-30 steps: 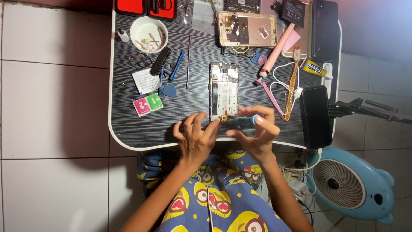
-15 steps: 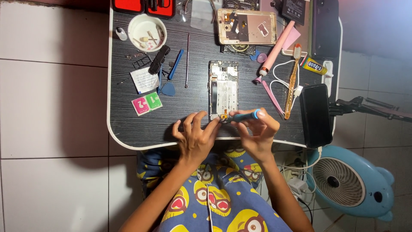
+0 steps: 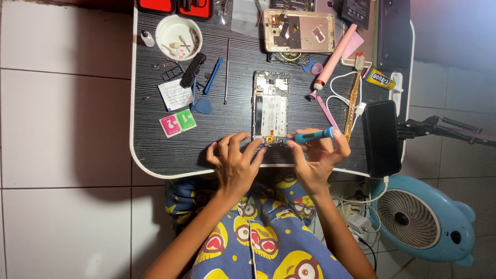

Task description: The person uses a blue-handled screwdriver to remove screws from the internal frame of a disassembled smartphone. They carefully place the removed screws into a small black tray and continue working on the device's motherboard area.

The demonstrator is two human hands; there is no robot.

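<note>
Opened phone chassis (image 3: pixel 270 107) lying lengthwise near the table's (image 3: pixel 155 150) front edge. Left hand (image 3: pixel 235 163), fingers spread, steadies its lower end; right hand (image 3: pixel 316 157) pinches a blue screwdriver (image 3: pixel 309 137) held nearly flat, tip at that end. Risk: a slipping tip could gouge the board, or a freed screw could roll off the front edge.
</note>
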